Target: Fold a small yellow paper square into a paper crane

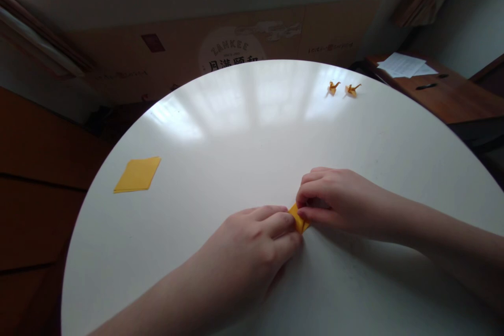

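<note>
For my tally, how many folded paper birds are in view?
2, near the far edge of the white table, right of centre: the left bird and the right bird. The left hand and right hand partly hide a yellow paper of unclear shape.

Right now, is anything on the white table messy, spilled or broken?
Nothing looks spilled or broken. Only the stack of yellow paper at the left looks a bit untidy, because its edges don't quite line up. The two paper cranes look whole, though the folded paper between the left hand and right hand is partly hidden.
</note>
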{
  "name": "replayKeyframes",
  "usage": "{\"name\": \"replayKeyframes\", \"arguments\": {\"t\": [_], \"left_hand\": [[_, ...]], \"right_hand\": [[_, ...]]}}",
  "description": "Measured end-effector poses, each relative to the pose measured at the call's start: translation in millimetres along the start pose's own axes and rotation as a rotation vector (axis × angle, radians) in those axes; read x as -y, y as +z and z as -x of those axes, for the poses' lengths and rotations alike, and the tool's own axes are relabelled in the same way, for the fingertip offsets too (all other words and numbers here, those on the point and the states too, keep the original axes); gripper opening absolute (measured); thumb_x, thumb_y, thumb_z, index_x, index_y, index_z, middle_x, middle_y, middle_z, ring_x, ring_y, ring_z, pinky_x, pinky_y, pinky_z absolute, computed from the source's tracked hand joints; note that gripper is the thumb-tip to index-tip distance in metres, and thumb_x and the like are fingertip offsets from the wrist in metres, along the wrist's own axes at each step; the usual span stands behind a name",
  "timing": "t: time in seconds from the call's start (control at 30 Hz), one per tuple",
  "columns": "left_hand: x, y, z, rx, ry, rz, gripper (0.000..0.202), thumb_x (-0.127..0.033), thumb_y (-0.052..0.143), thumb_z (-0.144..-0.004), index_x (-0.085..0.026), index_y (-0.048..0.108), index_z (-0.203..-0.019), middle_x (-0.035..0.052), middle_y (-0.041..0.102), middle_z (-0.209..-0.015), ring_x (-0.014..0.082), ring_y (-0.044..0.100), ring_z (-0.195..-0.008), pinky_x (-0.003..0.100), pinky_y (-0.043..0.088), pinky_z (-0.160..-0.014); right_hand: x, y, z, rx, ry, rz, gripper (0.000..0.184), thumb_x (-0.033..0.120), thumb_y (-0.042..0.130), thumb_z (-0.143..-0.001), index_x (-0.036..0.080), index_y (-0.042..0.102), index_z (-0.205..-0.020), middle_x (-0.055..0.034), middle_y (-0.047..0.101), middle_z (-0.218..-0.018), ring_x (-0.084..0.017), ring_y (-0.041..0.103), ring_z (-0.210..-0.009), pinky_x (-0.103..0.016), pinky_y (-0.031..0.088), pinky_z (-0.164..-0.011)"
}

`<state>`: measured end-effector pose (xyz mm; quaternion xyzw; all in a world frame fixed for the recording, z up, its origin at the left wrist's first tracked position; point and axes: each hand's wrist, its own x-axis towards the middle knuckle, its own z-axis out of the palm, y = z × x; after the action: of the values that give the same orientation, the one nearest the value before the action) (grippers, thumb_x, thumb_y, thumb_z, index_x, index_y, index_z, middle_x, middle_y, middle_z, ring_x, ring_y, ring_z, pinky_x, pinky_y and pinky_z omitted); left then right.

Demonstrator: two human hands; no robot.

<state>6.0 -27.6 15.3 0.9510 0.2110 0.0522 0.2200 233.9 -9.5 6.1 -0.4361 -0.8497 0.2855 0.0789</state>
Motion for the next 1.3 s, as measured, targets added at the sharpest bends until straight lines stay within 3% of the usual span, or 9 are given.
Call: {"name": "replayKeyframes", "arguments": {"t": [0.13,0.3,0.7,1.07,1.3], "left_hand": [[0.3,0.0,-0.4,-0.001,-0.003,-0.002,0.021,-0.015,0.048,-0.096,-0.017,0.064,-0.109,0.0057,0.069,-0.111,0.0214,0.063,-0.108,0.036,0.051,-0.099],[0.2,2.2,-1.3,-0.020,0.022,-0.055,0.032,-0.018,0.046,-0.099,-0.016,0.056,-0.129,0.0074,0.067,-0.119,0.0235,0.060,-0.114,0.038,0.050,-0.102],[2.0,7.2,0.0,-0.036,0.028,-0.133,0.025,-0.016,0.048,-0.098,-0.019,0.061,-0.119,0.0089,0.068,-0.112,0.0233,0.063,-0.110,0.038,0.053,-0.096],[4.0,6.8,1.9,0.033,0.028,-0.132,0.035,-0.019,0.050,-0.098,-0.018,0.056,-0.133,0.0070,0.065,-0.123,0.0242,0.058,-0.117,0.040,0.049,-0.103],[2.2,6.0,1.8,0.036,0.025,-0.116,0.035,-0.017,0.051,-0.097,-0.017,0.057,-0.132,0.0068,0.065,-0.123,0.0236,0.057,-0.118,0.040,0.048,-0.104]], "right_hand": [[-0.3,0.9,-0.2,-0.007,-0.001,-0.006,0.011,0.022,0.063,-0.089,0.021,0.071,-0.081,0.0001,0.071,-0.083,-0.017,0.063,-0.080,-0.027,0.041,-0.066],[-0.1,1.5,-1.0,-0.012,0.007,-0.014,0.010,0.020,0.064,-0.087,0.021,0.070,-0.079,0.0004,0.071,-0.081,-0.016,0.063,-0.079,-0.027,0.040,-0.065],[-0.3,1.7,-2.1,-0.005,0.004,-0.030,0.009,0.019,0.064,-0.087,0.021,0.070,-0.080,0.0006,0.071,-0.082,-0.017,0.063,-0.080,-0.027,0.041,-0.066],[-7.5,-1.0,1.1,0.004,-0.026,-0.117,0.010,0.019,0.064,-0.089,0.022,0.074,-0.086,0.0001,0.073,-0.085,-0.016,0.064,-0.082,-0.026,0.045,-0.072],[-3.6,0.0,0.8,-0.023,-0.008,-0.076,0.011,0.017,0.064,-0.086,0.021,0.073,-0.082,-0.0011,0.073,-0.083,-0.017,0.064,-0.080,-0.027,0.044,-0.068]]}}
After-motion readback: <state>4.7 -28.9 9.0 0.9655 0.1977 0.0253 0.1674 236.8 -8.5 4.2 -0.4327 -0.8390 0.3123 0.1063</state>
